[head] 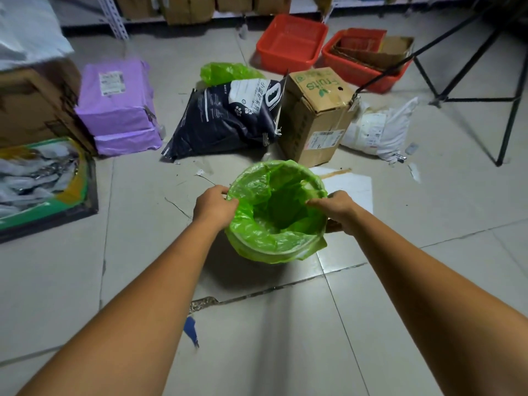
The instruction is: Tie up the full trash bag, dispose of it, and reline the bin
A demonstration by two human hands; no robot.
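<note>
Around the bin (251,248), which stands upright on the tiled floor (143,252) with its mouth facing straight up, both hands work at a green bag (274,212) draped inside it. Left of the bin, the left hand (213,208) has its fingers (230,205) pinched onto the bag's folded-over edge at the rim. Inside the bin the bag looks empty and crumpled, its bottom slack and its long axis running down the bin; the far edge is already turned over the rim, and loose film hangs down the near side. Right of the bin, the right hand (335,208) reaches over the rim with its fingers curled into the film, though I cannot tell how firmly they grip. Beyond the bin, among boxes and sacks, lies a second green bag (225,72), seemingly the full one, so this step appears to be the relining. To do it well, I would pull the edge outward and down evenly on both sides, keep the cuff the same depth all round, and press the slack toward the bottom so trapped air does not lift the bag out. Tugging one side too hard could tear the thin film.
</note>
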